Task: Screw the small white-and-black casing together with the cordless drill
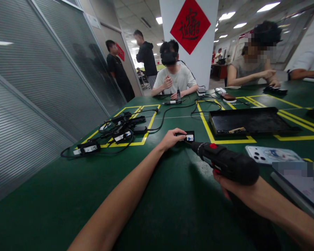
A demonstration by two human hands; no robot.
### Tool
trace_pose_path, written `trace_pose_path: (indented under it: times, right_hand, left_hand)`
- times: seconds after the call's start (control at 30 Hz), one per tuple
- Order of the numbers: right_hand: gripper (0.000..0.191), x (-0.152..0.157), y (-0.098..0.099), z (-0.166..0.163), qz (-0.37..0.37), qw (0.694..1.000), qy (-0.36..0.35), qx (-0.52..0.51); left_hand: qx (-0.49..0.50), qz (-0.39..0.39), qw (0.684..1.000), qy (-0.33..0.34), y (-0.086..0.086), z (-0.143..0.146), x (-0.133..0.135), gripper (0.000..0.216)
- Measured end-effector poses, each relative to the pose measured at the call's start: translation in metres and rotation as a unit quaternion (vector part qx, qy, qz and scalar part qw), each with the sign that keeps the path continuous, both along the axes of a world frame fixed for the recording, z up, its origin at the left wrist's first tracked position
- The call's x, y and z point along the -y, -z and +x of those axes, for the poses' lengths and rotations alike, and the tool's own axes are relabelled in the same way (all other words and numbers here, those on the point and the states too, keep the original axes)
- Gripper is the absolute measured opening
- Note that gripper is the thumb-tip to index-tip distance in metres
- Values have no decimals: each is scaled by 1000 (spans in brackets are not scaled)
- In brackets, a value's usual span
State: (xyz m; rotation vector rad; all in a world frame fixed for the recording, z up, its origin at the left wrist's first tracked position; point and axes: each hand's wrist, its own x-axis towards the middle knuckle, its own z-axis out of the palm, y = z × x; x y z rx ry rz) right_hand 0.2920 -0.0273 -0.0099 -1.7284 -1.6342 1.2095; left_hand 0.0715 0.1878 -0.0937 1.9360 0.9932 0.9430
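Note:
My left hand (171, 138) reaches across the green table (157, 195) and pinches a small black block with a white label (188, 136), holding it down. My right hand (225, 183) is wrapped round the grip of a black electric screwdriver (226, 162) with a red switch. Its tip points at the small block and touches or nearly touches it. Most of the right fingers are hidden under the tool.
A black tray (251, 120) lies behind in a yellow-taped box. Several black power adapters with cables (120, 130) lie at the left. A phone (270, 154) and a tablet (303, 188) sit at the right. People sit at the far edge; others stand behind.

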Motion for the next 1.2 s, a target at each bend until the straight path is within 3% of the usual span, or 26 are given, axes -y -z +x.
trace_pose_path:
  times: [0.2,0.43,0.6,0.77,0.93,1.1,1.2]
  right_hand:
    - [33,4,-13,-10,-8,999,14,-28]
    - [15,3,-6,-4,4,998,4,-57]
    - [29,2,1,1,10,999,-7,-34]
    - [43,2,3,3,19,999,-7,-26]
    - [50,2,-1,-2,6,998,16,-62]
    - [23,2,-5,-6,4,994,10,-112]
    - [23,1,-3,-5,11,995,7,-97]
  left_hand:
    - [-12,20,1000,0,1,-1,-2,28]
    - [-6,23,1000,11,2,-2,-3,27]
    - [-20,22,1000,-3,0,0,1,28]
    - [-4,-29,1000,-11,1,1,2,37]
    - [-3,-30,1000,-7,0,1,2,37]
    - [-3,-38,999,-11,1,1,1,36]
    - [-15,-30,999,-17,2,0,0,32]
